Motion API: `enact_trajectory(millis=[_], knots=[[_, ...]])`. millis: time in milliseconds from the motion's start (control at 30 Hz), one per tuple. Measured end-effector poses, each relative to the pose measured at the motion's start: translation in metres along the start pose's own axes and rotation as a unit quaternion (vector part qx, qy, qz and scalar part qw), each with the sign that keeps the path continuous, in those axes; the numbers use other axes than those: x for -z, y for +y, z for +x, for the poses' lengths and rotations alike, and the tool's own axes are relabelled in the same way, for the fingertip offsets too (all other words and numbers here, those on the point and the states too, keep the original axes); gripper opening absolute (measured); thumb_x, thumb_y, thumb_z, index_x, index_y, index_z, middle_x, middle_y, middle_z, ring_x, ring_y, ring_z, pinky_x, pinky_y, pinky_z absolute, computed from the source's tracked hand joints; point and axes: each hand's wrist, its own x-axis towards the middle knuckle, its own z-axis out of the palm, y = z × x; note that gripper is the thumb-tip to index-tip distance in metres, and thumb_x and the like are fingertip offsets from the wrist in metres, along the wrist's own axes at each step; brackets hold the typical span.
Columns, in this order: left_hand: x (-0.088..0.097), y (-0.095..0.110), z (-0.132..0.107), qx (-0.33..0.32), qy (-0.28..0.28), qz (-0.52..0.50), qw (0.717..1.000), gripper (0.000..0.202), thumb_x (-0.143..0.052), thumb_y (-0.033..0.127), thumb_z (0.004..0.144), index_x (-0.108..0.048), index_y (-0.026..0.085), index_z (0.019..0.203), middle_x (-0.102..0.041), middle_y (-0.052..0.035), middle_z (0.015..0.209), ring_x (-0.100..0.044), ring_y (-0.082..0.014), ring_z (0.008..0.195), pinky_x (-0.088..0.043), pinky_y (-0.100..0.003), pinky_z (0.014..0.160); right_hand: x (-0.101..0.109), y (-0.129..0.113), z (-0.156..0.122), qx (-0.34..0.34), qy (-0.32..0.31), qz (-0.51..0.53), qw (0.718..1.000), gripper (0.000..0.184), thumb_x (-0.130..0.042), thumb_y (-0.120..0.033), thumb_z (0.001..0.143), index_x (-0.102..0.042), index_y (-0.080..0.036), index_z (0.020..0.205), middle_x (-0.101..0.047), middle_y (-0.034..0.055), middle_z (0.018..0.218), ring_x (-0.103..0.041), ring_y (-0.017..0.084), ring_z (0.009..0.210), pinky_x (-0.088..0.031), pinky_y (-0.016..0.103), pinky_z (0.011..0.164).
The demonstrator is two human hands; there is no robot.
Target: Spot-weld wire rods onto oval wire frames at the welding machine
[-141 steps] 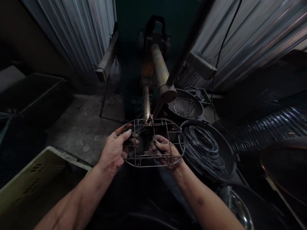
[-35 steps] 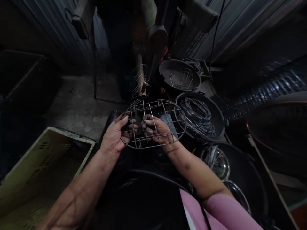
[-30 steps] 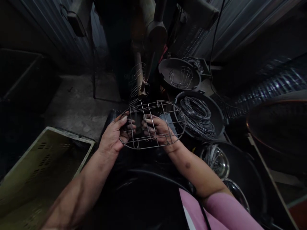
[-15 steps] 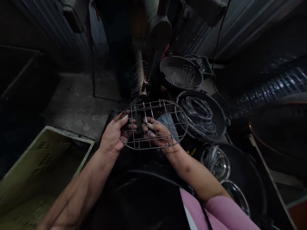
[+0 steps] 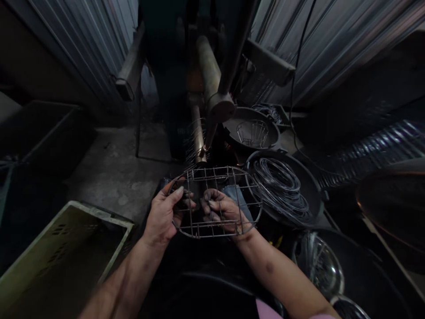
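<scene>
An oval wire basket [image 5: 202,236], made of thin crossed rods, is held up in front of me. My left hand [image 5: 165,212] grips its left end, the thumb on the near side and the fingers behind the rods. Behind the wires on the right is my right hand [image 5: 223,210], its fingers curled together at a cross rod; their exact grip is partly hidden by the mesh. Just beyond the basket stand the machine's brass-coloured lower arm [image 5: 198,139] and the upper arm [image 5: 222,107] with a pointed tip. Curved wires surround the lower arm.
A yellow-green plastic crate [image 5: 71,208] sits at lower left. To the right, a dark pan holds coiled wire [image 5: 280,186]. Farther back, another pan [image 5: 241,145] contains a wire frame [image 5: 252,134]. Shiny round metal pieces [image 5: 327,266] lie in a basin at lower right.
The whole view has shifted so that everything sits lower in the picture, with more of the machine showing. Both hands still hold the basket in nearly the same pose.
</scene>
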Motion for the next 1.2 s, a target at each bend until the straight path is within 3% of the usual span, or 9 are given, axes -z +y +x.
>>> enact_trajectory(millis=[267, 633, 900, 1200], knots=[[-0.006, 0.008, 0.009, -0.008, 0.01, 0.005, 1.0, 0.035, -0.067, 0.018, 0.067, -0.059, 0.019, 0.101, -0.068, -0.0029, 0.066, -0.062, -0.0146, 0.048, -0.05, -0.023, 0.044, 0.001, -0.011, 0.011, 0.008, -0.006, -0.002, 1.0, 0.018, -0.064, -0.017, 0.068, -0.051, -0.017, 0.082, -0.059, -0.0029, 0.063, -0.039, 0.002, 0.037, -0.032, 0.017, 0.04], [-0.018, 0.018, 0.027, -0.032, -0.019, -0.015, 0.999, 0.037, -0.065, 0.017, 0.068, -0.057, 0.017, 0.104, -0.067, -0.0036, 0.067, -0.061, -0.0128, 0.049, -0.051, -0.023, 0.048, 0.004, -0.029, 0.028, 0.04, -0.034, -0.025, 0.998, 0.011, -0.059, -0.015, 0.072, -0.053, -0.016, 0.081, -0.058, -0.0022, 0.065, -0.039, 0.002, 0.037, -0.036, 0.017, 0.041], [-0.017, 0.019, 0.033, -0.035, -0.035, -0.015, 0.999, 0.035, -0.065, 0.016, 0.069, -0.058, 0.016, 0.103, -0.067, -0.0037, 0.066, -0.062, -0.013, 0.049, -0.051, -0.023, 0.048, 0.005, -0.033, 0.031, 0.035, -0.031, -0.028, 0.998, 0.013, -0.058, -0.014, 0.073, -0.052, -0.017, 0.084, -0.058, -0.0025, 0.065, -0.039, 0.002, 0.038, -0.035, 0.015, 0.041], [-0.018, 0.018, 0.036, -0.033, -0.019, -0.014, 0.999, 0.035, -0.066, 0.016, 0.067, -0.06, 0.016, 0.101, -0.067, -0.0035, 0.065, -0.061, -0.0129, 0.047, -0.051, -0.022, 0.046, 0.008, -0.032, 0.031, 0.039, -0.037, -0.029, 0.998, 0.013, -0.056, -0.013, 0.074, -0.053, -0.016, 0.085, -0.059, -0.0019, 0.067, -0.04, 0.002, 0.039, -0.037, 0.017, 0.043]])
